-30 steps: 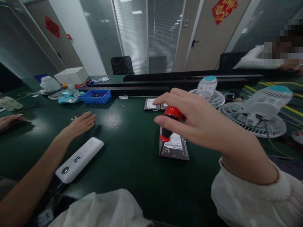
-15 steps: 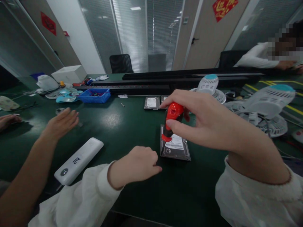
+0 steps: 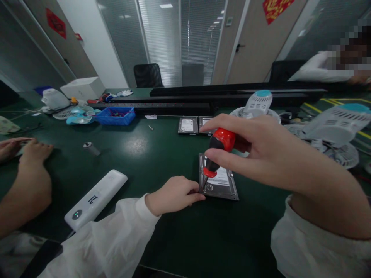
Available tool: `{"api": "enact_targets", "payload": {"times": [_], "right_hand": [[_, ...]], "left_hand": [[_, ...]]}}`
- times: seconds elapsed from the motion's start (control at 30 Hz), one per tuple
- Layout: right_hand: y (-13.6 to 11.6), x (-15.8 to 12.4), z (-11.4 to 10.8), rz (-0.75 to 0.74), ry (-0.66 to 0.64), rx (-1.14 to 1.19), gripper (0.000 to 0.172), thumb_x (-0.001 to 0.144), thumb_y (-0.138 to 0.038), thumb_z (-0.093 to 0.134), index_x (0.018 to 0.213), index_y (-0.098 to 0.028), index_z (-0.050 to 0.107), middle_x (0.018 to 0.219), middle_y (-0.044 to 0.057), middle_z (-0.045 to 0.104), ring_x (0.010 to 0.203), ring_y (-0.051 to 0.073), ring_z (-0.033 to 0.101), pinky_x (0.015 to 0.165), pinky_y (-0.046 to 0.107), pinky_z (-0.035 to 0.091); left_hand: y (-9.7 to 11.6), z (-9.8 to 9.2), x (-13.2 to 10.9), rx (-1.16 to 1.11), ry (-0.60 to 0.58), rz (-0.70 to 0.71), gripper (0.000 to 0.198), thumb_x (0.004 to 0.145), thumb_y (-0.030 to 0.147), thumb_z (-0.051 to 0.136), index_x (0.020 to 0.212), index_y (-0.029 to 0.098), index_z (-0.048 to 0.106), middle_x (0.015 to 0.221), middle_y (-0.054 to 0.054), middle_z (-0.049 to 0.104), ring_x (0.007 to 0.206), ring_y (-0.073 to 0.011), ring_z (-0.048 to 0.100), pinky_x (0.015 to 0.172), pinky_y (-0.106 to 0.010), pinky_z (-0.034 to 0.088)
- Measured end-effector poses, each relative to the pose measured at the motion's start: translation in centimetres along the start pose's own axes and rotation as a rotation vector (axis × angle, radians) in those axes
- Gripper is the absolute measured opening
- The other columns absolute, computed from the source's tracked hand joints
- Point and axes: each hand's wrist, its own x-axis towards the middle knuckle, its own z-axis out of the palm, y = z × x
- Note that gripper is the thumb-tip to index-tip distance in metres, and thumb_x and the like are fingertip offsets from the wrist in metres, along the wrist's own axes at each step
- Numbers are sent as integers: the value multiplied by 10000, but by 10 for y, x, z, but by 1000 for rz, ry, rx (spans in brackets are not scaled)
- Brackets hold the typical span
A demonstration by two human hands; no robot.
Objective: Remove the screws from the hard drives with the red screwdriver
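A silver hard drive (image 3: 224, 188) with a white label lies flat on the green table in front of me. My right hand (image 3: 249, 148) is closed around the red and black handle of a short screwdriver (image 3: 216, 154). Its shaft slants down to the drive's near left corner. At that same corner my left hand (image 3: 176, 195) is closed, thumb and forefinger against the drive's edge. Whether the tip sits in a screw is too small to see. Two more hard drives, one of them plainly labelled (image 3: 188, 125), lie side by side farther back.
A white power bank (image 3: 95, 199) lies left of my left forearm. Beyond are a small cylinder (image 3: 91, 148), a blue tray (image 3: 115, 116) and a screw (image 3: 151, 127). White fans (image 3: 333, 127) stand at the right. Another person's hands (image 3: 34, 150) are at the far left.
My left hand has moved right to the drive's corner and its fingers have closed there. The screwdriver has tilted, its tip now near that corner. The other person's hand has drawn back left, uncovering the cylinder.
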Motion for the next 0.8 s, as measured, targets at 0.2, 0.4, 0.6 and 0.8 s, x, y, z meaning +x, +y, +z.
{"api": "enact_targets", "payload": {"times": [0.2,0.4,0.6,0.8], "right_hand": [[2,1,0,1,-8,35,413,916,-371,600,1281,-185,651,707,-20,633,527,109,492,562,284,319],[-1,2,0,43,9,-29,467,909,-509,628,1269,-216,679,764,5,700,551,132,540,570,284,339],[-2,1,-3,8,10,-19,473,867,-296,593,1314,-172,681,990,70,769,721,191,673,652,317,464],[-2,1,-1,47,37,-69,474,922,-455,603,1306,-195,700,1059,91,777,841,254,729,725,369,504]], "left_hand": [[-2,2,0,8,29,1,320,1021,410,594,797,192,658,617,51,653,589,-129,636,609,-255,398],[-1,2,-1,31,58,13,313,1015,413,598,811,189,675,644,38,660,606,-137,636,610,-261,402],[-1,3,0,37,64,18,313,1011,414,604,813,185,685,652,33,665,596,-136,630,599,-260,394],[0,4,-1,67,94,18,311,1001,404,621,789,186,688,677,24,682,618,-142,635,615,-264,395]]}}
